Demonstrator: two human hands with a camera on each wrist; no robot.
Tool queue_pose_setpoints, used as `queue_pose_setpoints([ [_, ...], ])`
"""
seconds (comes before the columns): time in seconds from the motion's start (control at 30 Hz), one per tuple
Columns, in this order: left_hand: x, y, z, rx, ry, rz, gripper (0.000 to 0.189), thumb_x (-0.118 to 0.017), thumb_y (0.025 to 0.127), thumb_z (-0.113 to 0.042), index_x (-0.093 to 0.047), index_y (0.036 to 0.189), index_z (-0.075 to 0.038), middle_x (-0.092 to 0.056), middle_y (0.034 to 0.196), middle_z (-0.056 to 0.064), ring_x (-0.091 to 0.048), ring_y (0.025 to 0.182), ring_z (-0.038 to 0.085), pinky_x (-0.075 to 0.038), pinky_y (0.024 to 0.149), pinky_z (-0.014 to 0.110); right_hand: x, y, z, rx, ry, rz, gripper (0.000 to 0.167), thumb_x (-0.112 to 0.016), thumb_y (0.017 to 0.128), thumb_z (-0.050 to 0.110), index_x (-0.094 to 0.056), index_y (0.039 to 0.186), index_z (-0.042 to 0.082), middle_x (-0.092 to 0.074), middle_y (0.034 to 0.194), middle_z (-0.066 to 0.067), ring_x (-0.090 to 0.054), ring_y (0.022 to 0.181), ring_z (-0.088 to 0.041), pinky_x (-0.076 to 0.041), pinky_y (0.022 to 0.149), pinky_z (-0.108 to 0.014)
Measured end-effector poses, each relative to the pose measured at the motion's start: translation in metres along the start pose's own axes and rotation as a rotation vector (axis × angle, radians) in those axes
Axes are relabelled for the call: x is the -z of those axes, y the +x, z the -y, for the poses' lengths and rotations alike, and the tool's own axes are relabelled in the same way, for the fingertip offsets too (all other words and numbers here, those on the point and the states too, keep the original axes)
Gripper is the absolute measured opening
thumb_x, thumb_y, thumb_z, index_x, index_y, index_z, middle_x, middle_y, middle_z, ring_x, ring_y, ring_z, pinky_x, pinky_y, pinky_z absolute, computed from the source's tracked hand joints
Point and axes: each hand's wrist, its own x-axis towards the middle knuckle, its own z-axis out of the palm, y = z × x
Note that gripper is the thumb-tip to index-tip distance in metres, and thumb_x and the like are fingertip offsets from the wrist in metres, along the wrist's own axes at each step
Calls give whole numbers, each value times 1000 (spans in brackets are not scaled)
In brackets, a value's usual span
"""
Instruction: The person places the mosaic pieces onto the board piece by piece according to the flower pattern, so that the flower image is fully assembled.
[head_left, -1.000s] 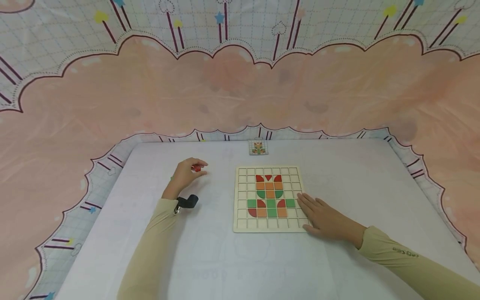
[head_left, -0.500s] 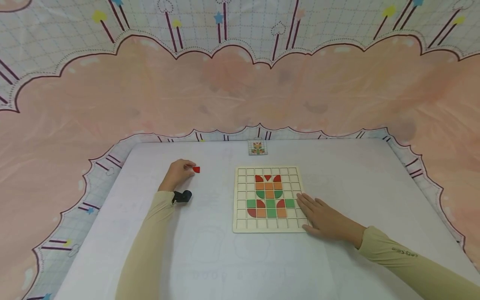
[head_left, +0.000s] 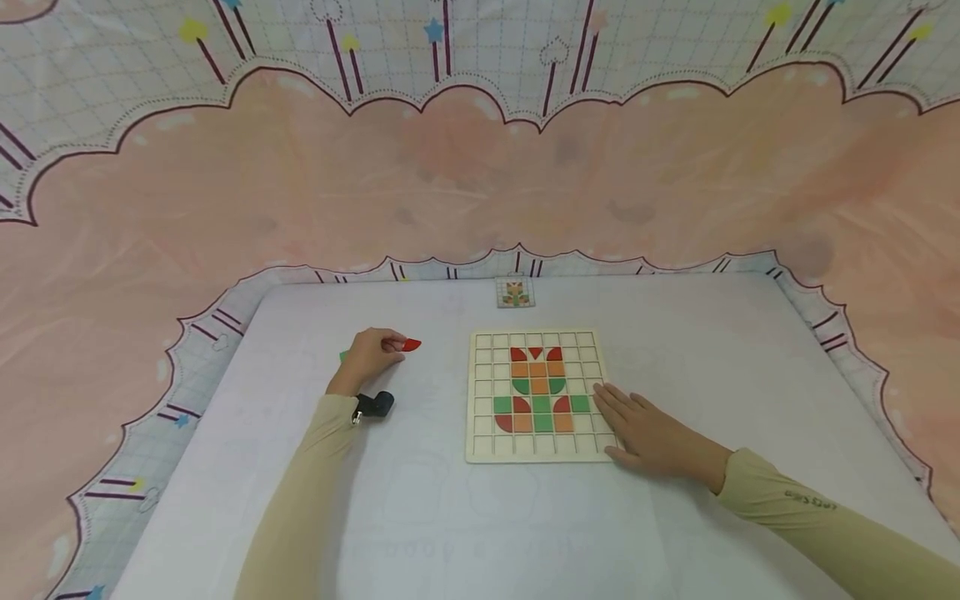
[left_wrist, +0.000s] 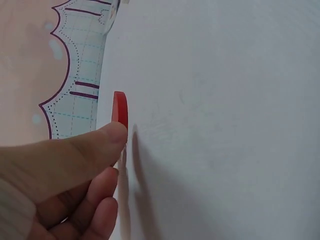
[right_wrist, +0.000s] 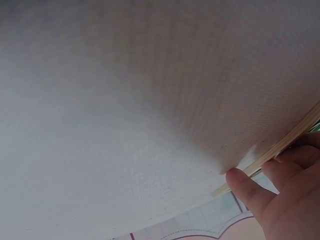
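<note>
My left hand (head_left: pixel 369 357) pinches a red quarter-circle tile (head_left: pixel 411 344) between thumb and fingers, above the table left of the board. In the left wrist view the red tile (left_wrist: pixel 120 107) stands nearly edge-on past the thumb tip. A bit of a green piece (head_left: pixel 344 356) shows behind that hand. My right hand (head_left: pixel 652 433) lies with straight fingers on the right edge of the wooden grid board (head_left: pixel 483 446). Red, orange and green tiles (head_left: pixel 542 404) form a pattern on the board. In the right wrist view, fingers (right_wrist: pixel 245 187) touch the board's edge (right_wrist: pixel 280 145).
A small patterned card (head_left: pixel 515 292) lies behind the board near the table's far edge. The white table (head_left: pixel 450 533) is bordered by a printed cloth (head_left: pixel 480 183) at the back and sides.
The left hand has drawn back slightly, then moved right and nearer with the red tile, which has turned and now points out past the fingertips. The right hand stays on the board.
</note>
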Motion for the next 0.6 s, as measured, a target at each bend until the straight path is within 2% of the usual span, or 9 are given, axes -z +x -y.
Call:
queue_pose_setpoints([
  [0.13, 1, 4, -1, 1, -11, -5, 29, -70, 80, -1, -65, 109, 4, -67, 94, 17, -61, 85, 24, -50, 80, 35, 3, 1, 0, -9, 12, 22, 71, -52, 92, 38, -28, 145, -2, -25, 154, -17, -26, 141, -35, -32, 108, -54],
  [0.37, 5, 13, 3, 22, 17, 100, 33, -72, 80, -5, -66, 112, -1, -65, 97, 12, -58, 90, 22, -48, 83, 34, 3, 2, 0, -11, 28, 35, 71, -51, 92, 39, -27, 146, -2, -24, 154, -18, -24, 142, -35, -30, 109, -54],
  [0.6, 6, 16, 4, 10, 30, 120, 26, -71, 81, -4, -68, 106, -1, -65, 94, 12, -57, 89, 23, -48, 83, 35, 1, 0, -2, -4, 18, 9, 72, -55, 91, 38, -29, 145, -2, -27, 153, -18, -27, 140, -35, -33, 107, -54],
])
